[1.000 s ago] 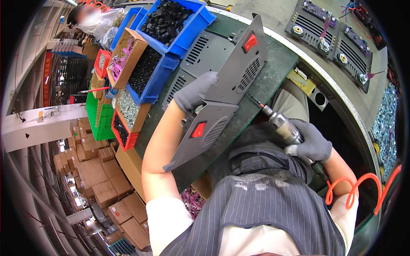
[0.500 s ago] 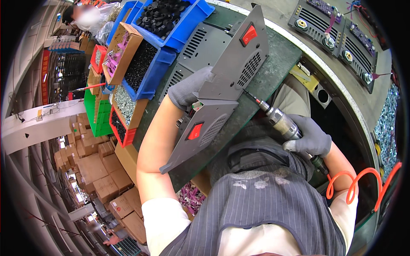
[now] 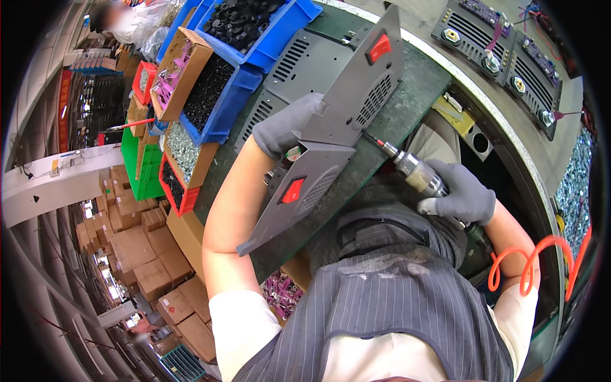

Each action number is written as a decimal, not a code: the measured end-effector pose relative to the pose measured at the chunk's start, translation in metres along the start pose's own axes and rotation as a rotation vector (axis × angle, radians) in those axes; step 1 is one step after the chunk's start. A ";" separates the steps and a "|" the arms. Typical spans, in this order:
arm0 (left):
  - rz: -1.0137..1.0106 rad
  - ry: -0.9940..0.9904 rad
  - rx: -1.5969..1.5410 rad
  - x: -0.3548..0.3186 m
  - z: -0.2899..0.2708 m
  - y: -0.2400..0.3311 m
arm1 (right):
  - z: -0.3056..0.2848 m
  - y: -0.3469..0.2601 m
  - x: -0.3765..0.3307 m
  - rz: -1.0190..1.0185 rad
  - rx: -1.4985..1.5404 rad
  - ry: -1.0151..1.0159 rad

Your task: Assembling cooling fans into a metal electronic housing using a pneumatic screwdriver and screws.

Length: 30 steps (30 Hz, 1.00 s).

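My left hand (image 3: 287, 127), in a grey glove, grips the edge of an upright grey metal panel (image 3: 356, 89) with a red rocker switch and vent slots. A second grey panel (image 3: 293, 194) with a red switch leans below it, toward my body. My right hand (image 3: 461, 191), also gloved, holds a silver pneumatic screwdriver (image 3: 417, 173). Its red-collared bit touches the lower right edge of the upright panel. An orange coiled air hose (image 3: 531, 267) trails from the tool at my right.
A dark vented metal case (image 3: 305, 63) lies on the green bench (image 3: 414, 83). Blue bins (image 3: 267, 28) of black parts and cardboard boxes of screws stand at the left. Finished grey units (image 3: 503, 44) lie top right. Cartons are stacked on the floor at left.
The view has shifted slightly; the panels and both hands sit a little higher in the picture. The screwdriver bit stays against the upright panel's edge.
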<state>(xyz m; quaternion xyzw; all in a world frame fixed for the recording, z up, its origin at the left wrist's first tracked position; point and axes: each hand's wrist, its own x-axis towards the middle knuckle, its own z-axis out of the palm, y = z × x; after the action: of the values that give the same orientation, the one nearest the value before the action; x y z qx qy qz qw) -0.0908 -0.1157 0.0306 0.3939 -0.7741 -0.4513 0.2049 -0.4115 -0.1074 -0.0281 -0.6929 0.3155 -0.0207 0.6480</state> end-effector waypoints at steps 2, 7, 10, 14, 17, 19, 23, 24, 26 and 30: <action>-0.008 0.034 0.010 -0.001 0.003 -0.002 | 0.002 0.004 0.002 -0.102 0.032 0.045; -0.685 0.741 -0.740 0.011 0.026 0.027 | 0.000 0.004 -0.005 -0.015 0.092 0.046; -0.433 0.756 -1.194 -0.014 -0.004 -0.018 | 0.007 0.008 -0.024 -0.070 0.127 0.091; -0.450 0.561 -1.181 -0.030 -0.002 -0.008 | 0.015 0.011 -0.037 -0.140 0.296 0.206; -0.409 0.527 -1.229 -0.023 0.002 -0.001 | 0.014 0.002 -0.040 -0.166 0.401 0.225; -0.372 0.509 -1.128 -0.017 -0.002 0.008 | 0.014 -0.012 -0.043 -0.169 0.468 0.227; -0.353 0.628 -1.067 -0.011 -0.006 0.032 | 0.008 -0.031 -0.042 -0.193 0.479 0.212; -0.342 0.630 -1.063 -0.011 -0.007 0.035 | 0.006 -0.035 -0.041 -0.184 0.450 0.185; -0.277 0.655 -0.984 -0.010 -0.010 0.042 | 0.003 -0.041 -0.040 -0.200 0.430 0.174; -0.225 0.650 -0.951 -0.009 -0.012 0.054 | 0.004 -0.059 -0.035 -0.314 0.404 0.224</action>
<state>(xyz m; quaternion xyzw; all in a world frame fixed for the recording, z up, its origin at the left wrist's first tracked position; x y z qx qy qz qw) -0.1005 -0.1002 0.0836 0.4565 -0.3374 -0.6242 0.5369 -0.4137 -0.0896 0.0382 -0.5836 0.2632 -0.2598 0.7229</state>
